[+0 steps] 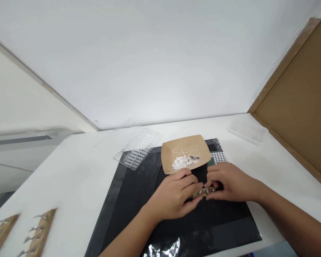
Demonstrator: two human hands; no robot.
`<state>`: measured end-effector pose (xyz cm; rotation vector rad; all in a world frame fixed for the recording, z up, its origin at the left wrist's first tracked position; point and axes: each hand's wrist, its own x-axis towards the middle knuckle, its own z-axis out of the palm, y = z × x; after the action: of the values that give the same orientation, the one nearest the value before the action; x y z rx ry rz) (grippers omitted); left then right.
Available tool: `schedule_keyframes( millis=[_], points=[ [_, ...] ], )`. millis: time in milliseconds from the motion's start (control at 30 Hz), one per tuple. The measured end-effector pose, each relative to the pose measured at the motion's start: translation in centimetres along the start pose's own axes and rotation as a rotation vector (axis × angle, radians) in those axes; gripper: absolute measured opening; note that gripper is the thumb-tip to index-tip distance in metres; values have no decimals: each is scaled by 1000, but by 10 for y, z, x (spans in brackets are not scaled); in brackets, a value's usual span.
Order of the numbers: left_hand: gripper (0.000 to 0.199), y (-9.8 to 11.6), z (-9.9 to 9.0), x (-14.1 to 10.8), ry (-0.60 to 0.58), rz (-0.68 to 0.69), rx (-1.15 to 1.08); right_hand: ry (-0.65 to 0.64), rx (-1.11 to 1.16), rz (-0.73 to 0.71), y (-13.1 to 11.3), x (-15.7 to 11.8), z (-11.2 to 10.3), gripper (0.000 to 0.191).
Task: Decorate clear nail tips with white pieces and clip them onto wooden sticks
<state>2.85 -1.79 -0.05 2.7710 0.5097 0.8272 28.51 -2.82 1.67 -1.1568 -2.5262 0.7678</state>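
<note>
Between my two hands, over the black mat (pixel 192 228), is a small wooden strip with metal hooks or knobs (pixel 203 192). My left hand (pixel 175 196) closes round its left end, and the fingers hide that part. My right hand (pixel 227 182) pinches the right end between thumb and fingers. Just beyond my hands stands a brown paper tray (pixel 167 151). White scraps (pixel 182 162) and several thin sticks (pixel 186 148) lie in it. Beside my right hand, a sheet of white round stickers (pixel 219 157) is partly visible.
A clear plastic tray with slots (pixel 136 154) lies at the mat's back left. Two similar wooden strips with hooks (pixel 41 232) rest on the white table (pixel 61 178) at lower left. A translucent lid (pixel 247 131) sits at back right, near the cardboard panel (pixel 296 96).
</note>
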Motion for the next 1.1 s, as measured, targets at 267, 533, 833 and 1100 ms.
schedule_keyframes(
  millis=[267,533,833,1100],
  points=[
    [16,-1,0,1,30,0,5,35,-31,-4,-3,-2,3,19],
    [23,-15,-22,-8,199,-312,337,13,-39,-15,-3,-3,0,36],
    [20,-29,-71,-6,-169,-1238,447,88,-23,-33,-3,-3,-4,35],
    [11,-19,-73,-8,-460,-934,267,144,-59,-37,4,0,2,31]
  ],
)
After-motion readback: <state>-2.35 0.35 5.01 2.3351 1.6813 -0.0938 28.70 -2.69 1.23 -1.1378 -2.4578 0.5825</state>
